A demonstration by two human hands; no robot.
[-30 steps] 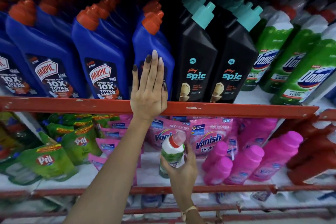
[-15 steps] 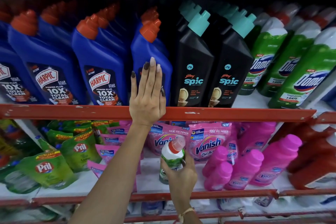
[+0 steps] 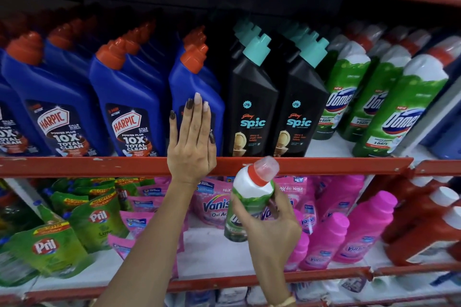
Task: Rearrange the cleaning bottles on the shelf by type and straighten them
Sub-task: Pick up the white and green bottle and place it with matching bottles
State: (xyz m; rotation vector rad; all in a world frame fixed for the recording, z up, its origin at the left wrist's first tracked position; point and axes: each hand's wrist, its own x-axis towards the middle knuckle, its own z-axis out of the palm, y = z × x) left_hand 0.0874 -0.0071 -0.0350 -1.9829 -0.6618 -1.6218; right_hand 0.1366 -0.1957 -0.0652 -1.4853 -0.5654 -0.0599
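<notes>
- Head view, upper shelf (image 3: 99, 166): my left hand (image 3: 190, 147) lies flat, fingers straight and together, palm against the front of a blue Harpic bottle (image 3: 197, 87) at the red front edge; it grasps nothing.
- Same shelf, toward the right end: black Spic bottles (image 3: 252, 107), then green Domex bottles (image 3: 346, 97).
- Below that front edge: my right hand (image 3: 272, 229) is wrapped around a small green Domex bottle (image 3: 249, 197), red cap tilted up and right, held in the air before the pink Vanish pouches (image 3: 212, 204).
- Lower shelf, left end: green Pril pouches (image 3: 47, 247).
</notes>
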